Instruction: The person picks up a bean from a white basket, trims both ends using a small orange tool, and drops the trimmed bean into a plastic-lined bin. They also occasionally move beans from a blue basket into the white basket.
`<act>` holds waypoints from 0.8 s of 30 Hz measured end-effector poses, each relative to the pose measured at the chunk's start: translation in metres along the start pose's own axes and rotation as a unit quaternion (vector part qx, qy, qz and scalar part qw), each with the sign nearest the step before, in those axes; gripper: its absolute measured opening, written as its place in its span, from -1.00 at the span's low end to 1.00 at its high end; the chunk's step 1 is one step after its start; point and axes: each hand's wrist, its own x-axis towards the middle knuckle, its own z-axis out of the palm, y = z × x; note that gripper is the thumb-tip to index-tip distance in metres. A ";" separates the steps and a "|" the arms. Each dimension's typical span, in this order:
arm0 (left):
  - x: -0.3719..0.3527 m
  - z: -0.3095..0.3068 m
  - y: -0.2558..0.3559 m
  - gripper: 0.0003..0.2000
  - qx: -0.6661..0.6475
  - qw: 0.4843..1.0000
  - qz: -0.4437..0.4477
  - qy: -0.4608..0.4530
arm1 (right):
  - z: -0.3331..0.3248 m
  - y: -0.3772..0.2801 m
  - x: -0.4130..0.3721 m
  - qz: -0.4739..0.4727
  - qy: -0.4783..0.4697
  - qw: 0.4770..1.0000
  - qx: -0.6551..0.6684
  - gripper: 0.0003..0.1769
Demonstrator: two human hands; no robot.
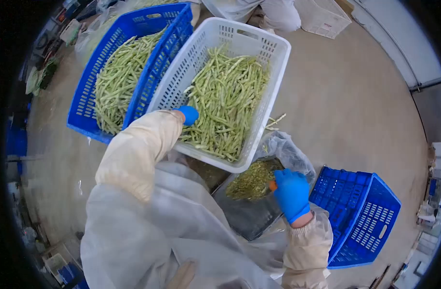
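My left hand [188, 115], in a blue glove, is at the near left side of the white crate [279, 91], over the green beans [227, 96] heaped in it. Its fingers are curled and mostly hidden behind the back of the hand; what they hold, I cannot tell. My right hand [293, 195], also gloved in blue, is closed around a small tool with an orange handle [273, 185]. That hand hovers beside a pile of chopped green trimmings [253, 180], which lies in a dark tray [251, 219] partly lined with clear plastic [285, 149].
A blue crate [80, 108] of green beans [121, 82] stands against the white one on the left. To the right lies another blue crate [360, 216]. A few loose beans [276, 122] poke out beside the white crate. Another person's white-clothed leg [279, 14] shows at the top.
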 end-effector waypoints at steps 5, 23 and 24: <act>0.045 0.081 0.005 -0.83 0.031 0.998 -0.040 0.027 | -0.003 -0.003 0.005 -0.014 -0.008 1.000 -0.009 -0.89; -0.157 -0.193 0.173 -0.78 -0.807 0.578 0.048 0.113 | -0.016 -0.045 0.021 -0.017 0.232 0.891 0.391 -0.75; -0.164 -0.195 0.188 -0.78 -0.820 0.555 0.056 0.130 | -0.017 -0.046 0.022 -0.015 0.247 0.884 0.397 -0.75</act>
